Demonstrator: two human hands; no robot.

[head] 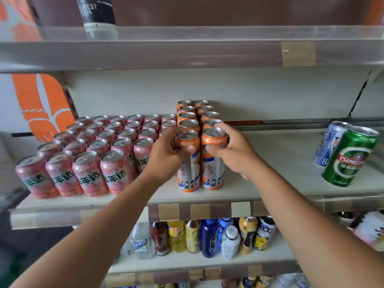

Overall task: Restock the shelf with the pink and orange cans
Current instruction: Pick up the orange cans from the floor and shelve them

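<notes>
Cream-coloured shelf [280,163] looks largely restocked: a block of pink cans [91,154] fills its left half up to the front lip, and two columns of orange cans [199,119] stand just beside it. Bare room stays open rightward as far as a green Tsingtao can [349,156] and a blue can [330,142]. Near the front edge the left hand [166,154] grips the front-left orange can [188,163] and the right hand [234,150] grips the front-right orange can [214,161], both upright on the shelf, probably the last placements of these columns.

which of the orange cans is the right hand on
The front orange can of the right-hand row; the right hand grips its top, the cans behind stand untouched.
</notes>
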